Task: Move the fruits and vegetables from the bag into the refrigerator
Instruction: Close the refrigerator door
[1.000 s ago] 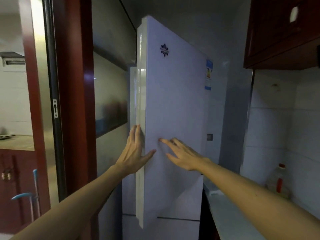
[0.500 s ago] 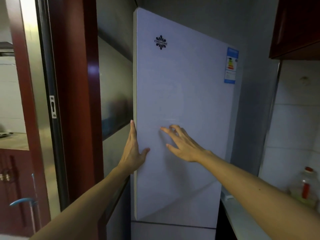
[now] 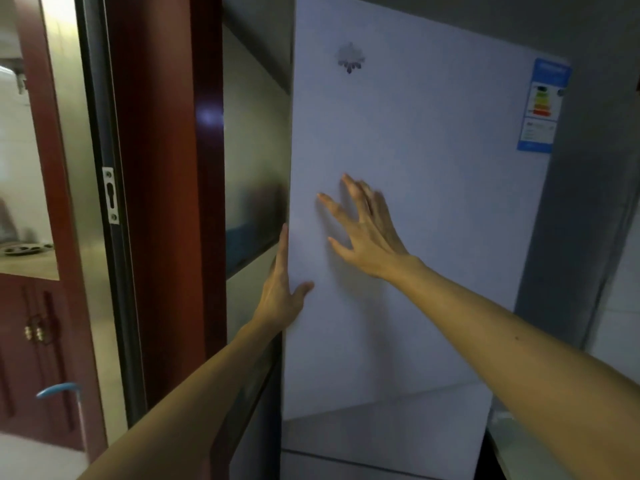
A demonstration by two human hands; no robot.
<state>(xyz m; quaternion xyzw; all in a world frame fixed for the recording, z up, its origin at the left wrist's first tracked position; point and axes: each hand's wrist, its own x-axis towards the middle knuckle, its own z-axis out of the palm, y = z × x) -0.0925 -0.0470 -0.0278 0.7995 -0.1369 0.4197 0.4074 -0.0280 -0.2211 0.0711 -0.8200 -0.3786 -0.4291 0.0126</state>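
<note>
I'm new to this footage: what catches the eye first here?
The white fridge door fills mid-frame, with the left hand along its left edge and the right hand spread over its front. A blue energy label sits at the door's top right, and a red-brown door frame stands to the left.

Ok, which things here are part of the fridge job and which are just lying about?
Part of the job: fridge door, left hand on its edge, right hand flat on it.
Just there: energy label, blue handle, red door frame, cabinet.
</note>
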